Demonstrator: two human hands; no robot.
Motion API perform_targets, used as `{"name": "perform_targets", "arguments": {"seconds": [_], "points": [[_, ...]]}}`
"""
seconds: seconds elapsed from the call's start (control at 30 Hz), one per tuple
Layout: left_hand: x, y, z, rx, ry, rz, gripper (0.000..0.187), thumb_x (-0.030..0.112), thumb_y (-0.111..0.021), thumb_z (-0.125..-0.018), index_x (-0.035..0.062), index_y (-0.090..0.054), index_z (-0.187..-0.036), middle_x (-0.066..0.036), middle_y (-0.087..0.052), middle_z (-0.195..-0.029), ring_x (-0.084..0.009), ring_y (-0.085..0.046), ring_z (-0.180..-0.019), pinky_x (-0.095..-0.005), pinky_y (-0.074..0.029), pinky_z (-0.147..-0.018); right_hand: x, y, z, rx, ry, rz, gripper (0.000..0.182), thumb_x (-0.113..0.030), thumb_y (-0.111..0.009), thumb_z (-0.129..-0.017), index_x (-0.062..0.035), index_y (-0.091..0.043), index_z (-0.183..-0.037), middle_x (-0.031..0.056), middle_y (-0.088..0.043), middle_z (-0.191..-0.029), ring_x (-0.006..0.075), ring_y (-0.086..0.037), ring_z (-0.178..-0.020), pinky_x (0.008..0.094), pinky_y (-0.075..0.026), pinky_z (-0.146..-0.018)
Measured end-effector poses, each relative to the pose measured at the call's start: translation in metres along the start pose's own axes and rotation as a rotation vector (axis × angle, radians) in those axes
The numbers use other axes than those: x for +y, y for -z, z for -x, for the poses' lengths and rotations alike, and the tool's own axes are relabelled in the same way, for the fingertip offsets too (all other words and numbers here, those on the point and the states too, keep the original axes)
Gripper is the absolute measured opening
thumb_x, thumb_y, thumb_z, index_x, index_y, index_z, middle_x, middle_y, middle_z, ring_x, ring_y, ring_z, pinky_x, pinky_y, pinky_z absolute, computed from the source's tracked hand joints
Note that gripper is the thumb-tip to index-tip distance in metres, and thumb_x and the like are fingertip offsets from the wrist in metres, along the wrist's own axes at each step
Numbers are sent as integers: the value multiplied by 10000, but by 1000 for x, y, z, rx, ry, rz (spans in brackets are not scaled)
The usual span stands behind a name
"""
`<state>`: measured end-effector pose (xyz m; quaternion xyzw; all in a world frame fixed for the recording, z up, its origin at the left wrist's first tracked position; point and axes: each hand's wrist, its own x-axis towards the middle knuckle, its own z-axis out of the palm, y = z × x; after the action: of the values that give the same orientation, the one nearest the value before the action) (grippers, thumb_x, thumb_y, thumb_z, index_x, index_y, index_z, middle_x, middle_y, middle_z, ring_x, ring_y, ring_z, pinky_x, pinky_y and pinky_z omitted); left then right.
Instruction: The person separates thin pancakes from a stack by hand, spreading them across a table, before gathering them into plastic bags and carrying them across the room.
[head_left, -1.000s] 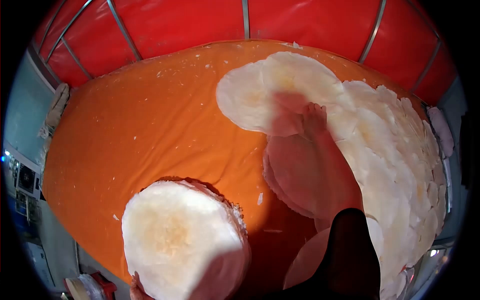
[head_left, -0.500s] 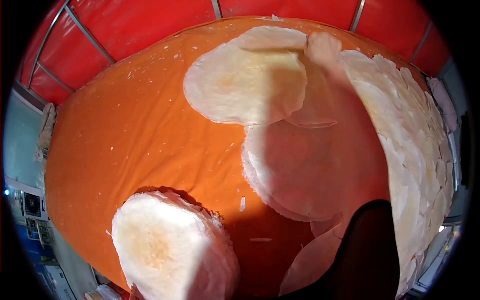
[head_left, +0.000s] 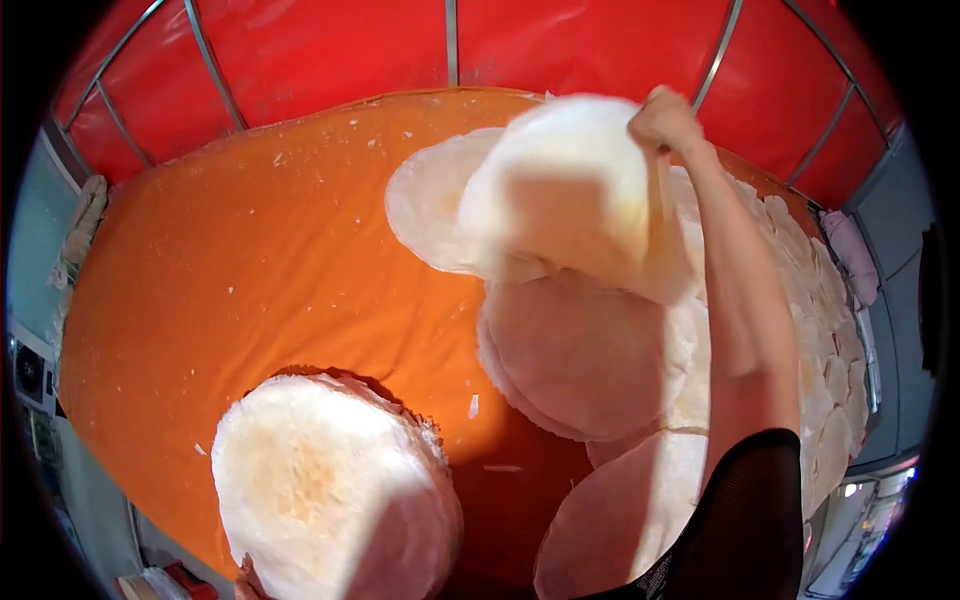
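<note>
While the right hand point(head_left: 665, 120) pinches a thin white round sheet point(head_left: 570, 195) by its edge, that sheet hangs lifted above the orange cloth point(head_left: 270, 260), over the far end of the spread sheets point(head_left: 800, 330) along the cloth's right side. Nearer, at the cloth's front edge, sits a thick stack of rounds point(head_left: 325, 490). Left hand: barely visible beneath that stack, grip impossible to judge.

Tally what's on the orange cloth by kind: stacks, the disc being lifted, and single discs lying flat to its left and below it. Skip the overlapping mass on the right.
Tall stack of white discs: 1
Disc lifted by the right hand: 1
Single flat discs clearly separable: 3
Total: 5

The overlapping discs on the right can't be counted.
</note>
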<state>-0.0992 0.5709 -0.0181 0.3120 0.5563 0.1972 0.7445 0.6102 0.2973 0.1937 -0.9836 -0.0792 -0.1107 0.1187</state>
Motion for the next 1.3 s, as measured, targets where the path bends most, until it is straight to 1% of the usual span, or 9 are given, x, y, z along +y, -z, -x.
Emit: {"name": "perform_targets", "arguments": {"seconds": [0.23,0.33,0.43,0.77,0.9,1.0,1.03,1.1,1.3], "points": [[-3,-6,-2,-22,2,5,562,302,-511,-768,22,-378,-1237,-130,-451,-1221,-296,-442,-1102,-456,-369,-927,16,83,11,875,75,172,239,-267,-503,-746,-76,-643,-784,204,-608,-774,371,-597,-752,442,-488,-627],[2,-9,2,-37,34,76,591,278,-548,-742,4,-372,-1235,-131,-451,-1219,-306,-434,-1108,-452,-368,-930,17,10,49,699,110,213,225,-202,-484,-738,-42,-615,-648,215,-597,-726,352,-599,-716,453,-473,-580],[-9,9,-3,-67,17,69,608,267,-559,-742,9,-353,-1253,-135,-439,-1232,-317,-409,-1133,-461,-358,-939,113,-187,-25,84,512,-107,212,-111,-523,-731,-2,-598,-897,194,-584,-827,335,-551,-767,386,-443,-709],[31,-45,55,-387,-139,236,836,380,-595,-760,17,-125,-1348,-184,-216,-1364,-313,-332,-1195,-482,-292,-971,-96,-108,232,-371,697,-528,538,-344,-567,-794,-7,-425,-1189,183,-525,-1034,273,-499,-951,347,-368,-884],[35,-67,73,-406,-85,534,625,486,-447,-826,68,-350,-1280,-104,-331,-1337,-310,-352,-1195,-504,-287,-969,-176,-103,424,-716,990,-737,590,-391,-568,-789,-4,-409,-1205,212,-495,-1078,293,-487,-977,348,-379,-867],[33,-55,59,-737,-81,375,691,560,-432,-798,69,-342,-1276,-184,-388,-1274,-352,-421,-1126,-562,-340,-890,-208,-119,533,-469,1250,-520,565,-378,-570,-780,-2,-428,-1177,207,-504,-1057,284,-499,-954,344,-397,-841],[37,-79,76,-382,33,663,684,546,-428,-807,64,-325,-1281,-190,-393,-1265,-373,-451,-1082,-552,-388,-842,-212,-114,537,-565,1216,-591,535,-353,-568,-776,-1,-438,-1157,200,-509,-1042,276,-506,-936,342,-405,-830],[23,-44,48,-661,-91,335,638,538,-429,-813,77,-363,-1248,-170,-454,-1194,-312,-515,-978,-483,-461,-737,-217,-96,517,-813,1044,-775,475,-302,-564,-768,2,-459,-1118,184,-520,-1011,262,-520,-901,339,-421,-808],[-5,35,-37,52,-620,-567,458,42,-640,-716,5,-426,-1120,-114,-514,-1029,-172,-504,-939,-275,-431,-774,-222,42,374,-856,452,-1174,301,-148,-553,-746,11,-520,-999,139,-552,-921,219,-562,-797,329,-470,-743]]}}
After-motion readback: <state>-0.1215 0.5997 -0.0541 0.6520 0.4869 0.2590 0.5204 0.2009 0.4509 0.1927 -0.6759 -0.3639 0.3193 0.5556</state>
